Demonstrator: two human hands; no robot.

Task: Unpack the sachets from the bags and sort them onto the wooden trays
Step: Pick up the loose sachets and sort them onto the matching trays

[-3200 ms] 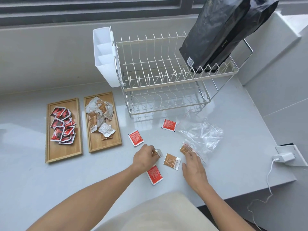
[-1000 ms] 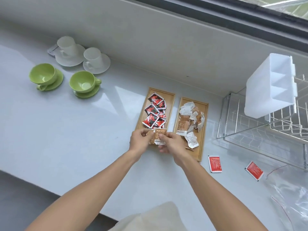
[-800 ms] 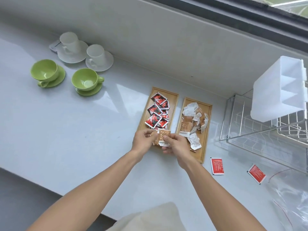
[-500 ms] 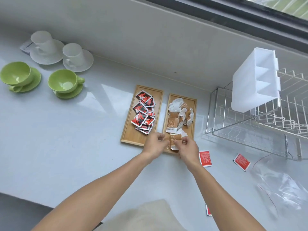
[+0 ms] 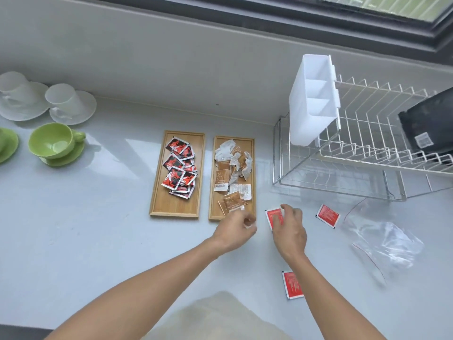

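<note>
While over counter (image 5: 98,229), hands (image 5: 289,231) forward.

Daylight floods my view from the window (image 5: 382,8) at the far right, so the whole white counter (image 5: 98,229) looks bright and evenly lit. A pale sheen lies on it near the green cup (image 5: 52,141) at the left, and the white cups (image 5: 62,99) beyond nearly wash out against the surface. Shadows are soft and short, falling toward me under my arms and beside the wooden trays (image 5: 175,212). My left hand (image 5: 235,229) is smeared by motion, so I can't quite make out its fingers. The wide lens bends the far wall and the dish rack (image 5: 367,148) at the right. The clear plastic bag (image 5: 384,244) shows only as faint glints.
</note>
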